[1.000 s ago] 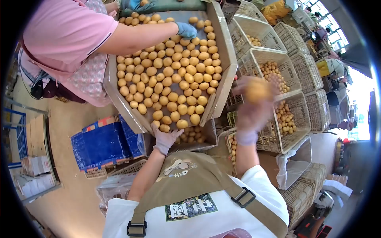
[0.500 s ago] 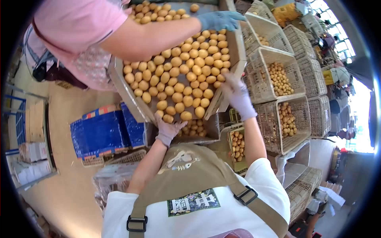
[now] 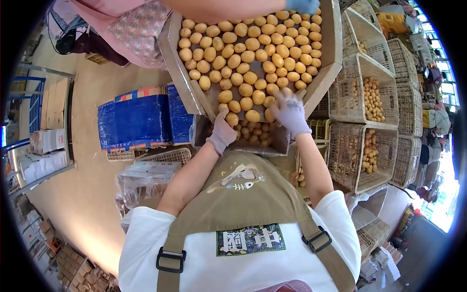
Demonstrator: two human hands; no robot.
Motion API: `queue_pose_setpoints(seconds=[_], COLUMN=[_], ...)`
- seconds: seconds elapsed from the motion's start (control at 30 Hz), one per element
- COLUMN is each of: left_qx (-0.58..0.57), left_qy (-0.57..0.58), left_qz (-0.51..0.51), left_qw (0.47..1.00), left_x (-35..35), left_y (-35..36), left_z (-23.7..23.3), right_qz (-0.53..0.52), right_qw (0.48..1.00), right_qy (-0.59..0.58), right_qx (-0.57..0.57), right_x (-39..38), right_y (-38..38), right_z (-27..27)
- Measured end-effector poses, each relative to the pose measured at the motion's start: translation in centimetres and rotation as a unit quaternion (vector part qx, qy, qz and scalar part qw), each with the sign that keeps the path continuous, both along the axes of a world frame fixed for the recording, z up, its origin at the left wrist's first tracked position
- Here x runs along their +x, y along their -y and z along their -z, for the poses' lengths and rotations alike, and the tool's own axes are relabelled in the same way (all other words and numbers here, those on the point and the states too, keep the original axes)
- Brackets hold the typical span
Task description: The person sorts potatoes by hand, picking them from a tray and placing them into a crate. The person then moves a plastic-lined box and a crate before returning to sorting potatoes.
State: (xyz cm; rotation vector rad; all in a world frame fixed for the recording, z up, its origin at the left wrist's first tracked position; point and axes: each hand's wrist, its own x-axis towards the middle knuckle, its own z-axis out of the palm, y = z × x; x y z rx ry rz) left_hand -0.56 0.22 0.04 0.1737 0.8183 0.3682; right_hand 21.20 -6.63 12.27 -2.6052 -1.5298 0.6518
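Round yellow-brown fruits or potatoes (image 3: 249, 63) lie spread over a tray with raised grey sides (image 3: 323, 80). At the tray's narrow front opening, my left hand (image 3: 224, 132) in a pale glove touches the produce at the left edge, its fingers partly extended. My right hand (image 3: 291, 113), also gloved, rests over pieces at the right side of the opening with its fingers apart. Below the opening, a box (image 3: 279, 138) holds more of the same produce. Another person's blue-gloved hand (image 3: 302, 6) is at the tray's far right.
Plastic crates (image 3: 362, 90) with produce are stacked on the right. A blue-wrapped stack (image 3: 134, 121) stands left of the tray, with a plastic-covered box (image 3: 146, 177) nearer me. A co-worker in a pink top (image 3: 104, 9) stands at the upper left.
My right hand has moved from the tray's right side wall inward onto the produce by the opening. My left hand remains at the opening's left edge. The view has shifted.
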Motion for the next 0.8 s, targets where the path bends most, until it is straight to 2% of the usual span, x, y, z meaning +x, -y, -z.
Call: queue_pose_setpoints(seconds=[0.03, 0.07, 0.1, 0.13, 0.17, 0.2, 0.27, 0.3, 0.33, 0.4, 0.43, 0.47, 0.5, 0.57, 0.6, 0.67, 0.73, 0.8], left_qx=[0.102, 0.233, 0.358, 0.230, 0.099, -0.035, -0.116, -0.155, -0.160, -0.164, -0.167, -0.148, -0.128, -0.104, -0.098, -0.114, -0.155, -0.163], left_qy=[0.030, -0.009, -0.057, -0.041, -0.023, -0.004, -0.005, -0.004, -0.007, -0.011, 0.011, 0.027, 0.043, 0.069, 0.081, 0.086, 0.073, 0.064], left_qz=[0.040, 0.109, 0.164, 0.100, 0.032, -0.042, -0.075, -0.091, -0.093, -0.089, -0.082, -0.066, -0.052, -0.033, -0.032, -0.040, -0.057, -0.068], left_qw=[0.993, 0.966, 0.918, 0.967, 0.994, 0.998, 0.990, 0.984, 0.983, 0.982, 0.983, 0.986, 0.990, 0.992, 0.991, 0.989, 0.984, 0.982], left_x=[-0.4, -0.8, -1.0, -0.7, -0.1, 0.7, 1.0, 1.2, 1.3, 1.4, 1.2, 1.2, 1.2, 0.8, 0.7, 0.7, 0.8, 0.9], left_y=[0.4, 0.6, 0.4, 0.3, 0.1, -0.3, -0.6, -0.6, -0.4, -0.4, -0.4, -0.4, -0.4, 0.0, 0.0, -0.1, -0.7, -0.7], left_z=[1.9, 3.7, 3.3, 2.9, 2.5, 0.6, -2.4, -2.9, -2.5, -1.9, -1.6, -1.2, -0.6, 0.4, 0.8, 0.3, -1.7, -1.5], right_qz=[-0.017, -0.059, -0.101, -0.141, -0.159, -0.116, -0.026, -0.060, -0.115, -0.037, 0.059, 0.061, 0.021, -0.043, -0.095, -0.157, -0.165, -0.167], right_qw=[0.980, 0.986, 0.987, 0.985, 0.985, 0.993, 0.994, 0.982, 0.973, 0.999, 0.992, 0.988, 0.995, 0.997, 0.991, 0.986, 0.986, 0.985], right_qy=[0.131, 0.123, 0.114, 0.103, 0.052, 0.008, -0.086, 0.130, 0.167, -0.020, -0.086, 0.036, 0.045, 0.029, 0.058, 0.039, 0.014, 0.006], right_qx=[0.152, 0.099, 0.046, -0.007, -0.038, 0.000, 0.067, 0.126, 0.114, 0.028, 0.064, 0.136, 0.082, -0.062, -0.075, -0.044, -0.030, -0.031], right_x=[-0.2, -0.7, -1.7, -2.5, -2.3, -1.0, 1.4, 0.3, 0.8, 2.6, 2.6, 2.1, 0.9, -2.2, -2.6, -2.4, -2.0, -2.1], right_y=[-0.2, -0.1, -0.1, 0.1, 0.1, -0.4, -1.2, -1.2, -1.1, -2.9, -4.0, -4.2, -4.2, -3.8, -2.7, -1.0, -0.4, -0.3], right_z=[1.1, 1.9, 2.1, 2.1, 1.5, 2.0, 3.7, 2.6, 2.9, 2.8, 1.4, 1.9, 2.6, 2.1, 2.2, 3.3, 3.8, 3.8])
